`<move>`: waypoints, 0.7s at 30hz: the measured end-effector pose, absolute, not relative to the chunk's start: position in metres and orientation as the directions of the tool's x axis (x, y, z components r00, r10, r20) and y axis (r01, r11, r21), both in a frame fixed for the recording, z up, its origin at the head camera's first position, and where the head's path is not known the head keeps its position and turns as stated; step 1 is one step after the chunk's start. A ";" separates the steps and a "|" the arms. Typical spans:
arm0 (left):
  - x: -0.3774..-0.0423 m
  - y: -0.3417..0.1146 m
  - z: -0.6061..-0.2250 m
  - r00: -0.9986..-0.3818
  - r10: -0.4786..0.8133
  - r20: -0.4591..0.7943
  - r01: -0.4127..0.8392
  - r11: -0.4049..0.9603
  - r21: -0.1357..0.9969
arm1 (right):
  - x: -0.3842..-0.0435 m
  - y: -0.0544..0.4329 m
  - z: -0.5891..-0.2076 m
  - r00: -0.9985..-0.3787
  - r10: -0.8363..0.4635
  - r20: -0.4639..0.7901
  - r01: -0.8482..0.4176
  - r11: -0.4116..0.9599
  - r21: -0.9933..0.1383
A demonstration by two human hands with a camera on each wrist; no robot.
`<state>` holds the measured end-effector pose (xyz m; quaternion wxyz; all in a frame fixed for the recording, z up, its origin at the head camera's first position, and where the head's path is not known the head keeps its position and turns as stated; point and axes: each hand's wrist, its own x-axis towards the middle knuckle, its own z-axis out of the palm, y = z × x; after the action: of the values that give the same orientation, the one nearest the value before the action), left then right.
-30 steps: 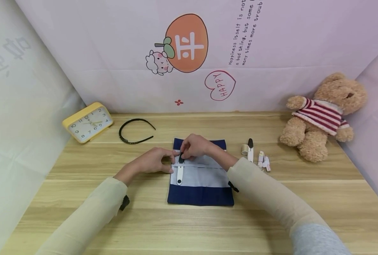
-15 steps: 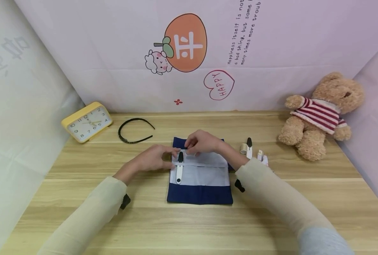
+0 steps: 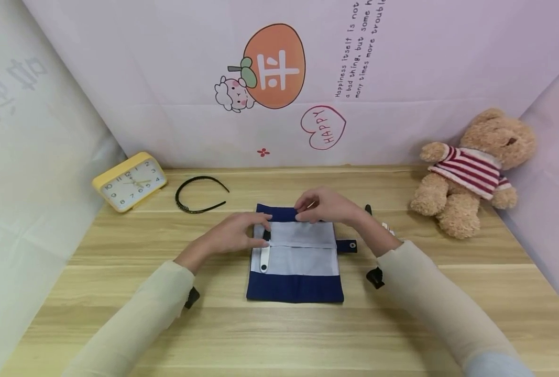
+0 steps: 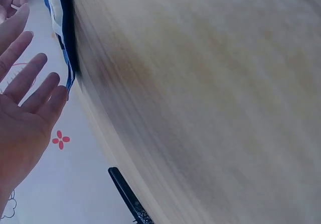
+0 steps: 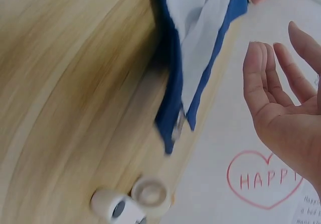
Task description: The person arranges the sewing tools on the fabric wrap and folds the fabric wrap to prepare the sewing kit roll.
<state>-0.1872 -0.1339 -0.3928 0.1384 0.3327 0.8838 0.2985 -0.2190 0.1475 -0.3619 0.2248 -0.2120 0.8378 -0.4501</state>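
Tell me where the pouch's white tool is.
In the head view, the white tool lies at the left side of the pouch, its black end partly hidden by the left hand.

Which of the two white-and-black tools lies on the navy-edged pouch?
The leftmost tool, partly covered by the left hand in the head view. The other tool lies right of the pouch, mostly hidden by the right forearm.
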 end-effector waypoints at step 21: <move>-0.187 -0.126 -0.401 -0.688 0.721 -0.081 0.546 0.589 0.596 | -0.202 0.227 -0.361 -0.865 -0.481 -0.143 -0.178 0.561 -0.809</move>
<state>-0.1867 -0.1259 -0.4014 0.1594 0.3612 0.8769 0.2743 -0.2022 0.2269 -0.3610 0.1768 -0.1902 0.8655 -0.4284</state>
